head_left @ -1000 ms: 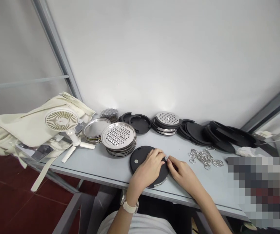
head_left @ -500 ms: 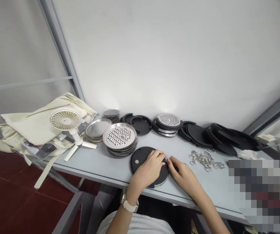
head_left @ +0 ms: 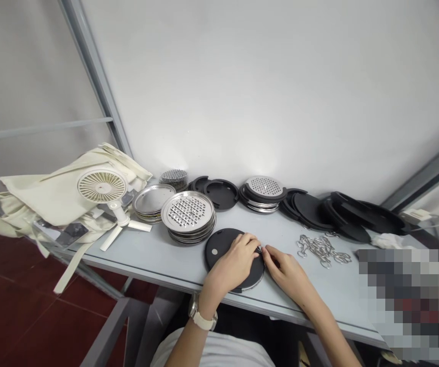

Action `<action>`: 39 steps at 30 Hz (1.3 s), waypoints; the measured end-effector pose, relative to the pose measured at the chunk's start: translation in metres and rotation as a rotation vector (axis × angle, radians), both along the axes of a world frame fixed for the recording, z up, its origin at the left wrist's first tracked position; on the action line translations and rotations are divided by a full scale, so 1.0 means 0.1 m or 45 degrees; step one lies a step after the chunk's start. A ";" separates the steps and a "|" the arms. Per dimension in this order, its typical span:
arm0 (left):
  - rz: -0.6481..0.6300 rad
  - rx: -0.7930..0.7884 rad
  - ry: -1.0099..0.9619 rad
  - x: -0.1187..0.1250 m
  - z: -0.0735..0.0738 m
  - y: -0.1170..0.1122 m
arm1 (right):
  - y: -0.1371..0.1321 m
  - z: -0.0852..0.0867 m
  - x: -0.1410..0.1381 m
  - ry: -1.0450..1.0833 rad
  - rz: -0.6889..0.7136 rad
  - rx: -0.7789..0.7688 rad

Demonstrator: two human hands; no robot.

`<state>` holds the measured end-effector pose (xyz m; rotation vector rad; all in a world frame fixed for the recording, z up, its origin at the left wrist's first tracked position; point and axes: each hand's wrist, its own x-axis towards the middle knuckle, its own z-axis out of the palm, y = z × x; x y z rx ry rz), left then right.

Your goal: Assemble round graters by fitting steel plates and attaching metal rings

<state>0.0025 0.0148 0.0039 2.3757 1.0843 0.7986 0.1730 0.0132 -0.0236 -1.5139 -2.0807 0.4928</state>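
A round black disc (head_left: 222,242) with a pale dot and a silvery lower edge lies flat near the front of the table. My left hand (head_left: 238,260) lies across it, its fingers bent and pressed together at the disc's right edge. There my right hand (head_left: 278,262) pinches a small shiny metal piece (head_left: 258,249), mostly covered by the fingertips of both hands. To the right lies a loose heap of small metal hooks or rings (head_left: 321,248). A stack of round metal grater plates (head_left: 188,211) stands left of the disc.
Behind are plain metal discs (head_left: 154,200), small graters (head_left: 173,177), black rings (head_left: 221,194), a grater stack (head_left: 265,187) and black round parts (head_left: 314,211). A white fan (head_left: 103,186) and cream bag (head_left: 51,196) occupy the left. A blurred-out patch (head_left: 418,300) covers the right.
Both hands stay at the disc's right edge with almost the same grip. The whole view has shifted very slightly; nothing on the table has visibly moved.
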 end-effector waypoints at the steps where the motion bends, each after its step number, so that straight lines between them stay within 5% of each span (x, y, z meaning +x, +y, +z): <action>1: 0.001 -0.002 -0.001 0.00 0.00 0.00 | 0.00 0.00 0.00 -0.002 0.001 0.004; 39: 0.003 -0.058 0.028 -0.01 0.02 -0.01 | 0.00 0.00 0.00 -0.011 0.022 0.033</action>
